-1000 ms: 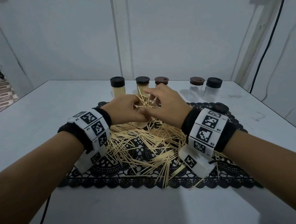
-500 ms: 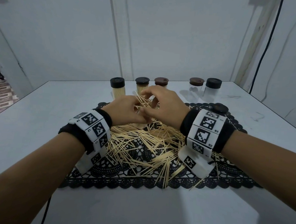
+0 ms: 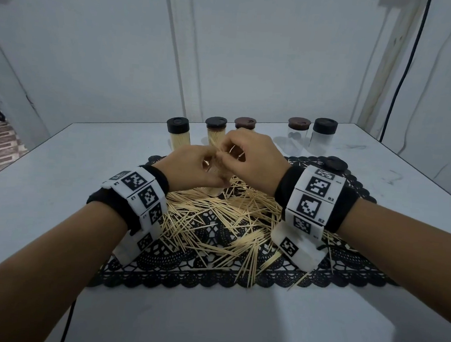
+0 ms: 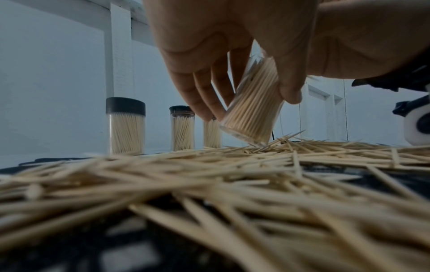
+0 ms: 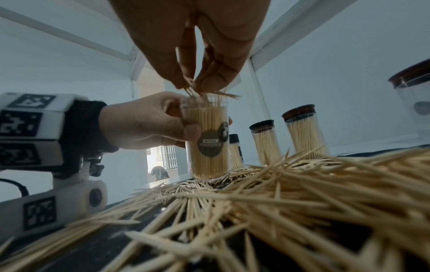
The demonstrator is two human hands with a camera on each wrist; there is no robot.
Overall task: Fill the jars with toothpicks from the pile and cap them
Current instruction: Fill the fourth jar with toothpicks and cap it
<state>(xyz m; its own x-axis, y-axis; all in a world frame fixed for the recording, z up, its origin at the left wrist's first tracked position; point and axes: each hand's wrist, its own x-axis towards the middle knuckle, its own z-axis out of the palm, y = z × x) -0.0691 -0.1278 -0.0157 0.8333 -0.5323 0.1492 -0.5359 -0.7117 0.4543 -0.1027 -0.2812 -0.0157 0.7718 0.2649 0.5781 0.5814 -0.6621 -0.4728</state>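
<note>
The left hand (image 3: pixel 192 166) grasps an open clear jar (image 5: pixel 207 139), thumb and fingers wrapped round its upper part. The jar is packed nearly full of toothpicks and carries a dark round label. In the left wrist view it stands tilted, its base resting on the pile of toothpicks (image 3: pixel 215 223); in the right wrist view it looks close to upright.

The right hand (image 3: pixel 254 157) is directly above the jar mouth, fingertips (image 5: pixel 209 81) pinching a small bunch of toothpicks whose ends reach into the opening. Several stick out at angles over the rim.

The pile lies loose and spread across a black lace mat (image 3: pixel 238 281) on the white bench (image 3: pixel 58 172).

At the far side of the bench stand three capped jars filled with toothpicks: one with a black cap (image 3: pixel 177 134), a second with a black cap (image 3: pixel 215 130), and one with a brown cap (image 3: pixel 245 123), partly hidden behind the right hand. Further right are two clear jars that appear unfilled, one brown-capped (image 3: pixel 298 130) and one black-capped (image 3: pixel 324 135). A loose dark cap (image 3: pixel 335 163) lies on the mat's far right edge.

Both wrists carry white marker-block bands.
</note>
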